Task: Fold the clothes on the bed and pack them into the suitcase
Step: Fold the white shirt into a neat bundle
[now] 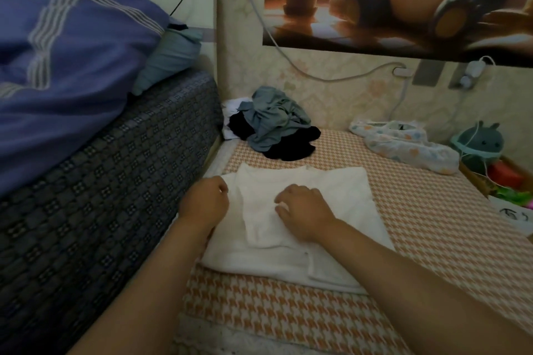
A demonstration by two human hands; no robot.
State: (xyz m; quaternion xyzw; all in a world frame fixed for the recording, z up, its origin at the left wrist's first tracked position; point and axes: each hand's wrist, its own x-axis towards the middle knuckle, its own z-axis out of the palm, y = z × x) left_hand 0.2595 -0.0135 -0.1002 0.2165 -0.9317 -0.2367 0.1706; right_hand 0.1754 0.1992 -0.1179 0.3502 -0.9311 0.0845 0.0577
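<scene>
A white garment [340, 199] lies partly folded on the orange houndstooth bed sheet [432, 225]. My left hand [206, 200] sits at its left edge with fingers curled round the cloth there. My right hand [302, 210] rests on the middle of the garment, fingers bent and pinching a fold. Behind it lies a heap of unfolded clothes: a grey-blue piece [274, 118] on top of black ones [291, 147], with a bit of white cloth [235, 105] at the back. No suitcase is in view.
A dark patterned mattress side [115, 181] rises on the left, with a purple duvet [63, 60] and a grey-blue pillow [170, 60] on top. A printed fabric bundle [403, 144], a plush toy [478, 144] and a box of items [507, 181] line the right wall. Cables hang on the wall.
</scene>
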